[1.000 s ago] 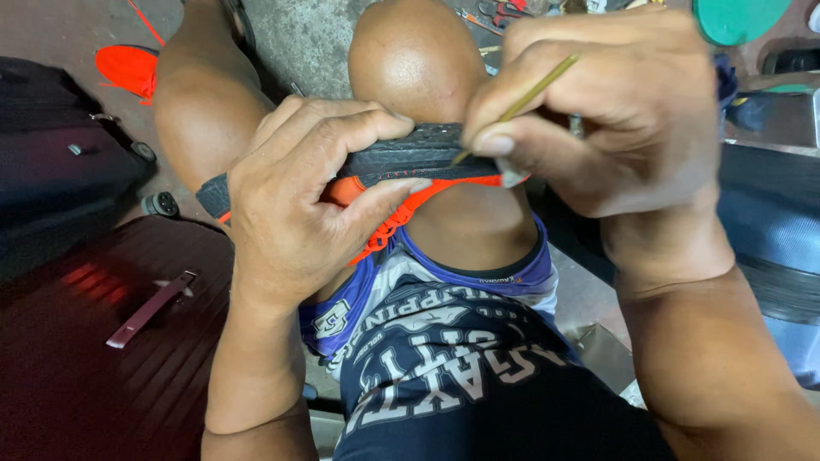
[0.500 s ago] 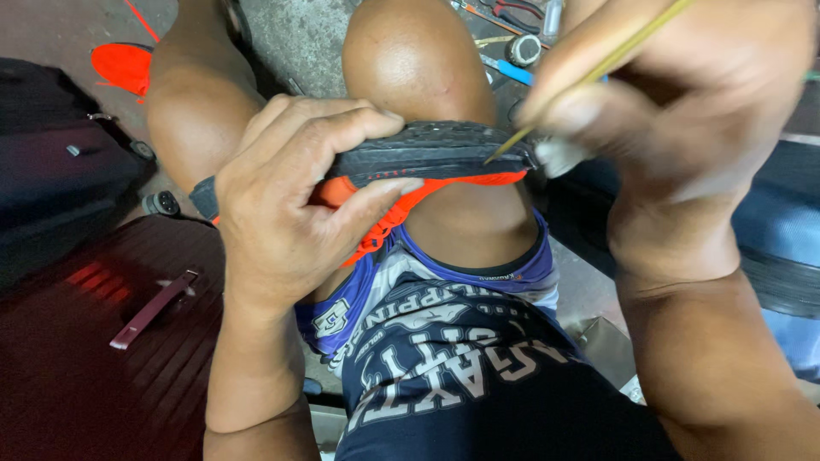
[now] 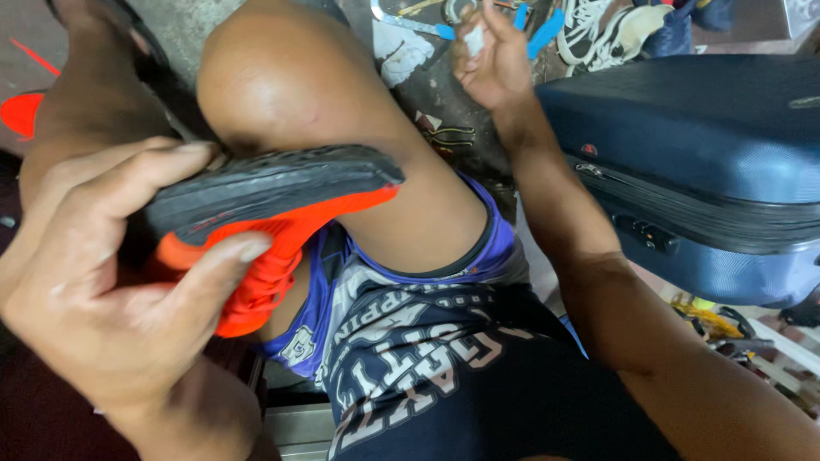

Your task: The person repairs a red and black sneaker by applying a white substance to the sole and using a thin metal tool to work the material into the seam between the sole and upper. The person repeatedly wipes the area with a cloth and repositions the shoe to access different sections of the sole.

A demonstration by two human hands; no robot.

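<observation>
- Left hand (image 3: 111, 282), lower left of frame: clamped on an orange shoe (image 3: 265, 222). Fingers run along the dark sole side up top, thumb presses the orange upper from below.
- Shoe sits left of centre, on its side, black treaded sole (image 3: 273, 179) facing up and toward the camera. Toe end points right and rests against the bare knee (image 3: 299, 94).
- Orange upper hangs below the sole, down over the purple shorts (image 3: 342, 290).
- Right hand (image 3: 495, 64), top centre: reaches away from the shoe, well apart from it, toward the cluttered floor (image 3: 427, 94). Fingers curled around a small pale object (image 3: 472, 38); too small to tell what it is. Grip looks closed on it.
- Around the right hand: blue-handled tools (image 3: 538, 30) at the top edge and a white sneaker (image 3: 598, 26) just right of them.
- Dark blue hard-shell suitcase (image 3: 700, 162) fills upper right, just beside the right forearm; zipper line and a lock show on its side.
- Dark printed shirt (image 3: 427, 384) at bottom centre.
- Second bare leg (image 3: 77, 111) at upper left, an orange patch (image 3: 21, 111) at the left edge next to it.
</observation>
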